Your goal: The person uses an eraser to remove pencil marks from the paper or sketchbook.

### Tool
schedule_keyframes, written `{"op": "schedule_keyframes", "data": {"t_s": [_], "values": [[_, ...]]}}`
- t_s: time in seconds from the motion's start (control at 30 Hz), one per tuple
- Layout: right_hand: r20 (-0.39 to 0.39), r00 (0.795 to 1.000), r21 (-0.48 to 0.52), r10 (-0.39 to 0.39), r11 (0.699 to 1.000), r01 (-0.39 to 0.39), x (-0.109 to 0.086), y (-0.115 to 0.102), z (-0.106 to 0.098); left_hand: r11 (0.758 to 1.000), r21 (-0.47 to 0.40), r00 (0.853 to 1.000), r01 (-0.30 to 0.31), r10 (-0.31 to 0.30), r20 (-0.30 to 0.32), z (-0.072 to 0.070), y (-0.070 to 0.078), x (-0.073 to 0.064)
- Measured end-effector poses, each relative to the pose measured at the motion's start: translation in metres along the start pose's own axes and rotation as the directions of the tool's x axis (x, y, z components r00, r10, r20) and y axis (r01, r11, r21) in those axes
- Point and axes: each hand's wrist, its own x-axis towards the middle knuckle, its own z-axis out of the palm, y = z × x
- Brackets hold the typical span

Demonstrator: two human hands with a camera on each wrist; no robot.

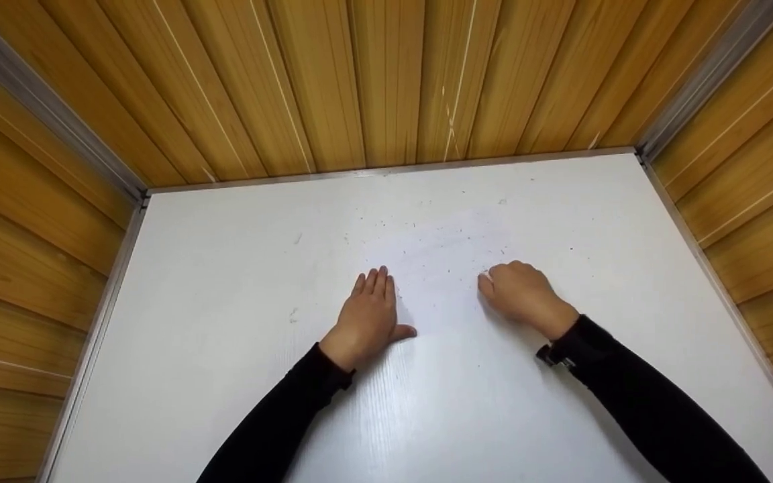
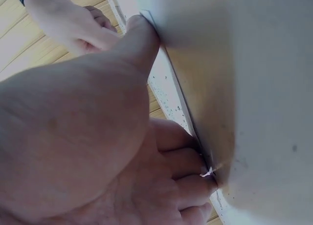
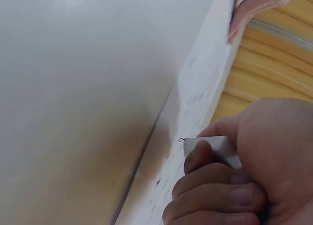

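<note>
A sheet of white paper (image 1: 443, 251) lies on the white table, faint grey smudges and dark crumbs scattered over it. My left hand (image 1: 370, 315) rests flat on the paper's left edge, fingers straight and thumb spread to the side. At the paper's right side, my right hand (image 1: 521, 292) grips a white eraser (image 3: 221, 147) between thumb and curled fingers. One corner of the eraser pokes out close over the paper, with a small dark curl of crumb at its tip. In the head view the eraser is mostly hidden by the hand.
The white table (image 1: 212, 302) carries more loose crumbs and pale marks around the sheet. Wood-patterned panels (image 1: 386, 80) stand along the back and both sides, joined by grey metal corner strips (image 1: 702, 74).
</note>
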Motion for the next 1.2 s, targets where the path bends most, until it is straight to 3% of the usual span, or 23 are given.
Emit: {"op": "schedule_keyframes", "data": {"t_s": [0.13,0.27,0.43,0.53,0.63,0.83,0.93,1.07,1.2], "values": [[0.001,0.996,0.025,-0.087,0.996,0.087,-0.004,-0.046,0.015,1.000,0.013,1.000,0.005,-0.005,0.004,0.000,-0.001,-0.002],[0.021,0.978,0.032,-0.209,0.977,0.209,-0.003,-0.089,0.031,1.000,-0.024,1.000,0.007,-0.008,-0.024,0.001,-0.001,-0.002],[0.043,0.958,0.007,-0.284,0.959,0.283,0.002,-0.109,0.047,0.998,-0.066,0.999,-0.008,0.005,-0.053,0.002,0.002,0.000],[0.026,0.961,-0.013,-0.275,0.961,0.275,0.005,-0.098,0.047,0.998,-0.056,0.999,0.004,-0.006,-0.041,0.002,0.002,0.001],[0.016,0.972,-0.003,-0.234,0.972,0.234,0.006,-0.071,0.039,0.999,-0.025,1.000,0.022,-0.022,-0.015,0.002,0.002,0.001],[0.028,0.998,-0.001,-0.058,0.998,0.058,0.002,0.002,0.008,1.000,-0.001,1.000,0.025,-0.025,0.010,0.003,0.001,0.001],[0.027,1.000,0.006,0.006,1.000,-0.006,0.000,0.025,-0.002,1.000,0.001,1.000,0.023,-0.023,0.005,0.003,0.001,0.001],[0.014,1.000,-0.020,0.004,1.000,-0.004,-0.003,0.026,-0.004,1.000,0.009,1.000,0.015,-0.015,0.014,0.003,0.001,0.001],[0.003,1.000,-0.022,-0.024,0.999,0.024,-0.004,0.002,0.002,1.000,0.029,1.000,0.013,-0.013,0.019,0.002,0.002,0.000]]}}
